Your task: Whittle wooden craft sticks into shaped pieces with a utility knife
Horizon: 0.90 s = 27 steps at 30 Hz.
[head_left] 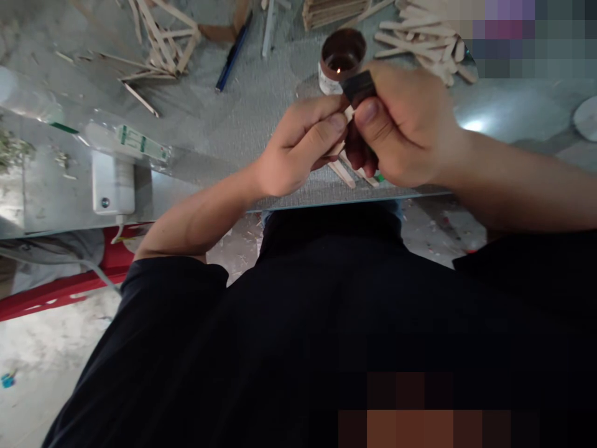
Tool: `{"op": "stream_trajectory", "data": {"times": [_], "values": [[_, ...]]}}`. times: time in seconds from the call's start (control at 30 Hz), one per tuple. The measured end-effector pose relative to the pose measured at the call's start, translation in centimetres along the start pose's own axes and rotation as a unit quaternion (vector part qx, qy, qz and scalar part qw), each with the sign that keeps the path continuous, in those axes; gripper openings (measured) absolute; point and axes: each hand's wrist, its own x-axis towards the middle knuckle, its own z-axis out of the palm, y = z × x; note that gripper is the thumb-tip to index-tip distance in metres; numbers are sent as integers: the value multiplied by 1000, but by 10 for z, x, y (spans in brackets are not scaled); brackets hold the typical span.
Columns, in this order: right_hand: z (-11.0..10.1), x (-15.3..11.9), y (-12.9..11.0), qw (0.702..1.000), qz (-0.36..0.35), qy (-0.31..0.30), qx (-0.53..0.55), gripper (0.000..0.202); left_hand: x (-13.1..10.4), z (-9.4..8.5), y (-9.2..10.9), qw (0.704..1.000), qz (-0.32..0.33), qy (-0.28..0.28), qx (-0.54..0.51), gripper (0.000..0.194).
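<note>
My left hand point(305, 140) pinches a pale wooden stick point(336, 148) near the table's front edge. Close against it, my right hand point(403, 124) is closed round a flat black piece point(359, 88), which touches or nearly touches the stick's upper end; the exact contact is hidden by my fingers. Just beyond the hands stands a brown cup point(344, 51) with a small flame inside. More wooden sticks point(342, 174) lie on the table below my hands, partly covered by them.
Across the table point(209, 134) are a stick structure point(163, 43), a blue pen point(233, 53), a stick stack point(333, 11) and a loose stick pile point(426, 40). At the left lie a clear bottle point(140, 144) and a white device point(113, 183) with a cable.
</note>
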Motion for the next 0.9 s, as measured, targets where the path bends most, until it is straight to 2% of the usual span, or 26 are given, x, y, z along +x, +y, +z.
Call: {"op": "stream_trajectory", "data": {"times": [0.17,0.3,0.47,0.53,0.63,0.7,0.77,0.83,0.9], "values": [[-3,2,1,999,1,12,-50,33,-4,-9,10,998,44,-39,29,52],[-5,3,4,985,-15,20,-171,32,-11,-20,17,995,49,-47,77,40],[-5,2,15,937,-60,69,-337,38,-14,-26,17,990,21,-17,136,34],[-3,0,18,916,-65,68,-389,38,-14,-25,15,988,17,-3,156,34],[0,-3,19,892,-114,62,-434,35,-13,-21,12,989,14,32,147,32],[1,-3,19,895,-134,68,-420,33,-12,-19,11,990,38,74,112,32],[0,-2,21,916,-117,90,-372,35,-12,-18,12,989,62,88,101,33],[-3,1,22,945,-83,95,-302,40,-13,-18,13,988,68,65,120,34],[-8,4,22,968,-65,75,-229,44,-14,-19,15,988,72,30,134,33]]}}
